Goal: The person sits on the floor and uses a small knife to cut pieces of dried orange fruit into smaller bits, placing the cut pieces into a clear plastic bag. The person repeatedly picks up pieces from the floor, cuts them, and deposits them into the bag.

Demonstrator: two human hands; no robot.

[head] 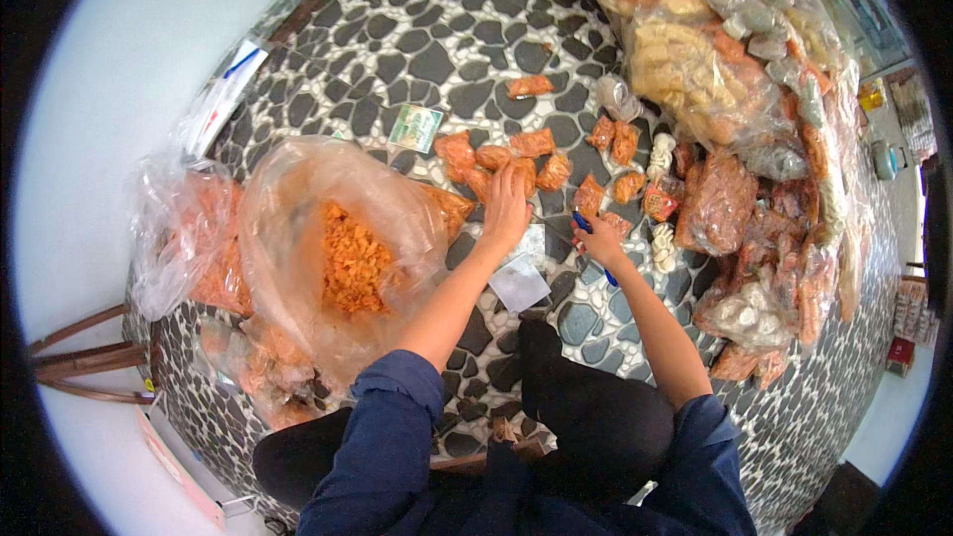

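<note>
My left hand (506,210) reaches over a cluster of small clear packets filled with orange snack food, its fingertips touching a packet (525,177). Whether it grips that packet is hidden. In my right hand (600,242) is a slim blue tool (581,222), whose other blue end shows below the palm; its exact kind is unclear. Just beyond that hand lies a filled packet (589,194). Between my forearms, flat clear plastic sachets (520,284) rest on the stone floor. To the left, a large plastic bag (260,193) gapes around loose orange crumbly food (354,257).
Large bags of packaged snacks (692,67) heap up on the right, with a brown packet bundle (718,201) beside them. A green printed label (415,128) lies ahead. Another orange-filled bag (216,238) stands far left, near wooden legs (89,361). White cord bundles (663,247) lie right.
</note>
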